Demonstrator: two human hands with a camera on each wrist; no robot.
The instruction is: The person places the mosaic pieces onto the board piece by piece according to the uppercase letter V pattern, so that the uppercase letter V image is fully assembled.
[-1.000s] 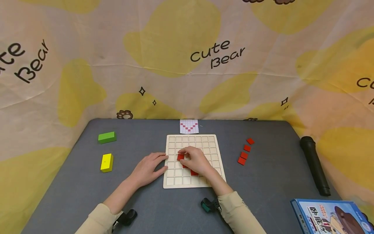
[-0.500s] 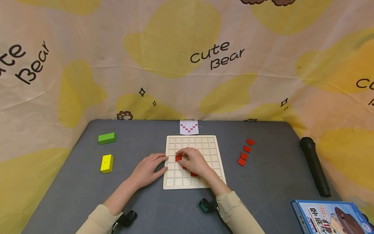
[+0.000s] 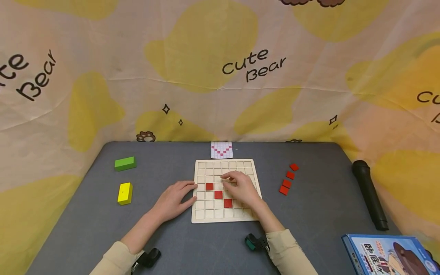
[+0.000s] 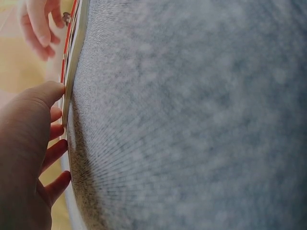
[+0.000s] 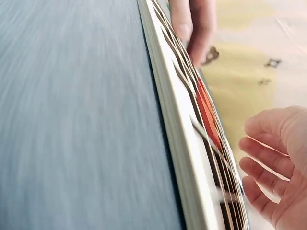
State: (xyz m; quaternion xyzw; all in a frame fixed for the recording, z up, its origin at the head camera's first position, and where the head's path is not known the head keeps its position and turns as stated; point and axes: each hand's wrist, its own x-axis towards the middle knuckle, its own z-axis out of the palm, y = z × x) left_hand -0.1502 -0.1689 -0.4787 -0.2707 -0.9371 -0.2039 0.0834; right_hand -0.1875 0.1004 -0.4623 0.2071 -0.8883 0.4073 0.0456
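Note:
A pale wooden grid board [image 3: 203, 214] lies mid-table, with three red square tiles set in its cells on a diagonal: an upper-left tile [image 3: 209, 186], a middle tile [image 3: 218, 194] and a lower-right tile [image 3: 228, 203]. At the board's left edge rests my left hand [image 3: 177, 200], fingertips and thumb touching the rim; the left wrist view shows the thumb [image 4: 48, 93] against it. Over the board's right half hovers my right hand [image 3: 242, 189], fingers loosely bent and nothing between them. In the right wrist view this right hand [image 5: 278, 163] is apart from the board.
Several loose red tiles [image 3: 287, 183] lie in a line right of the board. A small pattern card [image 3: 221, 150] sits behind it. Green [image 3: 125, 164] and yellow [image 3: 125, 193] blocks stand left. A black microphone [image 3: 369, 194] and a blue box [image 3: 388, 252] are at right.
My right hand has let go of the upper-left red tile, which shifted slightly left into its cell, and moved right, uncovering the other two tiles. My left hand has stayed at the board's edge.

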